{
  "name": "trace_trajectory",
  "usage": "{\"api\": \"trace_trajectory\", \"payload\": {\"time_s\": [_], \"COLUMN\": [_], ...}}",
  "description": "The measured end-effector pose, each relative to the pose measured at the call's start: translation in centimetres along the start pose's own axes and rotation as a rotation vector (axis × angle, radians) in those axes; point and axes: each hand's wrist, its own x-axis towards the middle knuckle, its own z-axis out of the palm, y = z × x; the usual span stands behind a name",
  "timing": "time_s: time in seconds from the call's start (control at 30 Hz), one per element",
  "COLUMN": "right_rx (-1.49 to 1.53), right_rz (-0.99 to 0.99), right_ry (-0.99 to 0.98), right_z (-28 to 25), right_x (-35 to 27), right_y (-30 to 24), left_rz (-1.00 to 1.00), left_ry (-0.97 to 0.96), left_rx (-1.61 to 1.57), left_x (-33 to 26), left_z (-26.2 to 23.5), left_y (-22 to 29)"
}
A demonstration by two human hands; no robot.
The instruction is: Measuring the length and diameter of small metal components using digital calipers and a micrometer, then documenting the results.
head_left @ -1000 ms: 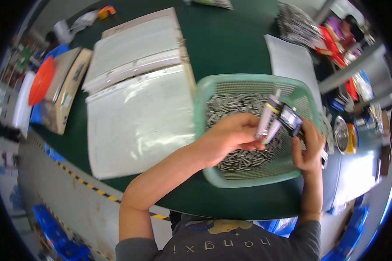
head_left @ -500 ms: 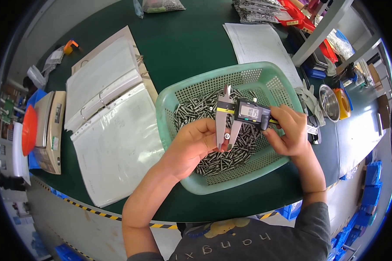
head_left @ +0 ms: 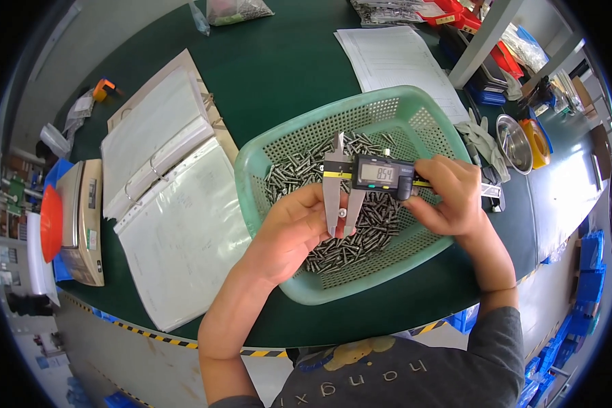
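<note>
Caliper jaws astride a pin over the basket

In the head view, my left hand (head_left: 289, 231) pinches a small metal pin (head_left: 342, 213) above the green perforated basket (head_left: 360, 285); my right hand (head_left: 449, 194) is closed around the digital caliper (head_left: 384, 173). The basket holds loose metal pins (head_left: 377, 234); a steel bowl (head_left: 514, 144) stands to its right, past a pale glove (head_left: 484, 139). Left of the basket lies an open ring binder (head_left: 183, 234). Green tabletop (head_left: 279, 64) spreads beyond the basket, with a narrow strip between its near rim and the table edge.
</note>
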Motion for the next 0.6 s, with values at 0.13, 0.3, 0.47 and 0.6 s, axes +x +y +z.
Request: {"api": "trace_trajectory", "payload": {"time_s": [0.13, 0.3, 0.47, 0.6], "right_rx": [-0.006, -0.004, 0.034, 0.05], "right_rz": [-0.013, -0.027, -0.032, -0.033], "right_ry": [0.024, 0.036, 0.036, 0.018], "right_z": [0.17, 0.06, 0.2, 0.12], "right_x": [-0.09, -0.13, -0.13, 0.06], "right_y": [0.02, 0.02, 0.0, -0.25], "left_rz": [-0.006, 0.001, 0.008, -0.024], "left_ry": [-0.001, -0.04, -0.042, -0.049], "left_rx": [-0.03, -0.06, -0.034, 0.002], "left_x": [0.03, -0.12, -0.13, -0.08], "left_z": [-0.05, -0.29, -0.28, -0.4], "left_y": [-0.06, -0.31, -0.37, -0.31]}}
